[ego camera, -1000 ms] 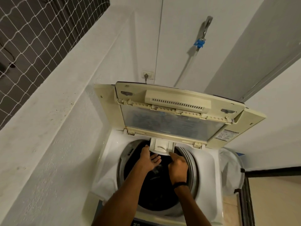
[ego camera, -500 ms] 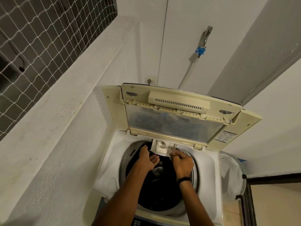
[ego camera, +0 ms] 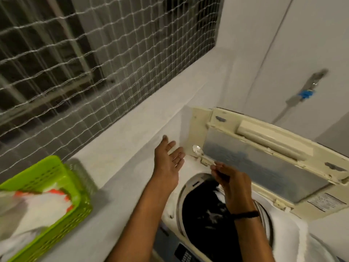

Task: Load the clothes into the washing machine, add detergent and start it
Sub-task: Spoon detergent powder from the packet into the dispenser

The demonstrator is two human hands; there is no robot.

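Note:
The top-loading washing machine (ego camera: 170, 210) stands at the lower right with its cream lid (ego camera: 264, 146) raised. Dark clothes (ego camera: 205, 210) lie in its drum. My right hand (ego camera: 232, 184) hovers over the drum's back rim and pinches the handle of a metal spoon (ego camera: 197, 150), whose bowl points up and left. My left hand (ego camera: 168, 159) is lifted above the machine's left back corner, palm up, fingers spread, holding nothing. A green plastic basket (ego camera: 56, 210) with a white and orange bag (ego camera: 37, 203) in it sits on the ledge at lower left.
A white ledge (ego camera: 120, 148) runs along the left of the machine under a netted window (ego camera: 94, 53). On the wall behind the lid is a tap with a blue fitting (ego camera: 306, 94). White cloth (ego camera: 290, 229) drapes the machine's right side.
The view has swung left, bringing the basket in. Both hands have risen from the drawer at the drum's back rim; the left now reaches toward the ledge, open, and the spoon shows in the right.

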